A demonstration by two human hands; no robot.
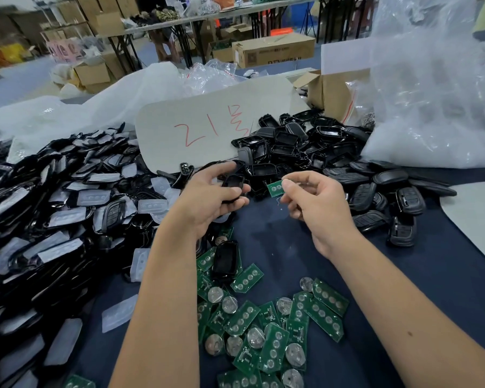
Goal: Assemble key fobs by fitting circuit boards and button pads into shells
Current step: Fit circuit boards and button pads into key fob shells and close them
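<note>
The counter (277,247) under my arms carries heaps on every side: shells with pale button pads (93,197) out past my left hand, empty black shells (286,144) beyond both hands, closed fobs (403,203) off to the right of my right hand, and green boards (277,326) below my wrists.

My left hand (207,203) curls round an open black shell (233,184), fingers over its top edge and thumb underneath. As far as I can tell, its hollow faces me, its long axis running away from me and tipped slightly right.

My right hand (317,203) pinches a small green circuit board (275,188) between thumb and forefinger. The board sticks out leftward from my fingertips, contact dots showing, long axis roughly across and pointing at the shell.

The board lies just right of the shell, not touching. I judge my right hand must carry it left and turn it to line up with the shell's length.
</note>
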